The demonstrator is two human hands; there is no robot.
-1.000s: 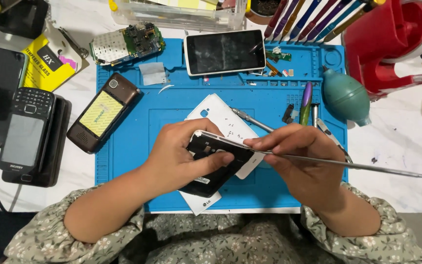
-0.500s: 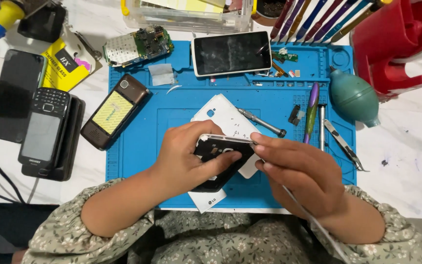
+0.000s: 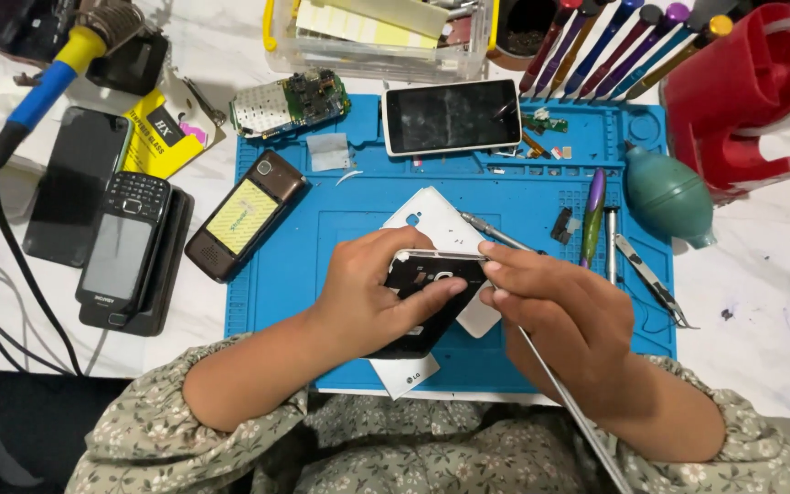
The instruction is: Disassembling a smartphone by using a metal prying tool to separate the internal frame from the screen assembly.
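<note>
- Head view, looking straight down: a white marbled worktable (image 3: 779,302) carries a blue repair mat (image 3: 322,302), crowded with phone parts and hand tools.
- At the mat's middle, the person's left hand (image 3: 372,297) grips a black phone (image 3: 432,293) with its back cover off, fingers curled over its upper edge and thumb laid across its open back.
- The right hand (image 3: 555,316) is pinched narrow around a thin metal tool (image 3: 564,402); its long shaft trails back toward the person's lap, and its working end meets the phone's right edge, hidden under the fingertips.
- Under the phone lies a white back cover (image 3: 432,220), partly covered by both hands; a second white piece (image 3: 409,373) pokes out below the left wrist.
- Judged from this, opening is well under way: the cover is already off and the inside exposed, while work inside the body appears unfinished.
- Along the mat's top edge sit a white-framed smartphone (image 3: 450,116) lying face up and a bare green circuit board (image 3: 290,102).
- Left of the hands: a brown bar phone (image 3: 244,215) on the mat, and off the mat a black keypad phone (image 3: 125,247).
- Right of the hands: a purple-handled screwdriver (image 3: 593,215), tweezers (image 3: 651,279), a teal rubber air blower (image 3: 667,197) and a red tape dispenser (image 3: 742,91).
- Far left corner: a soldering iron (image 3: 57,78) with a blue and yellow grip.
</note>
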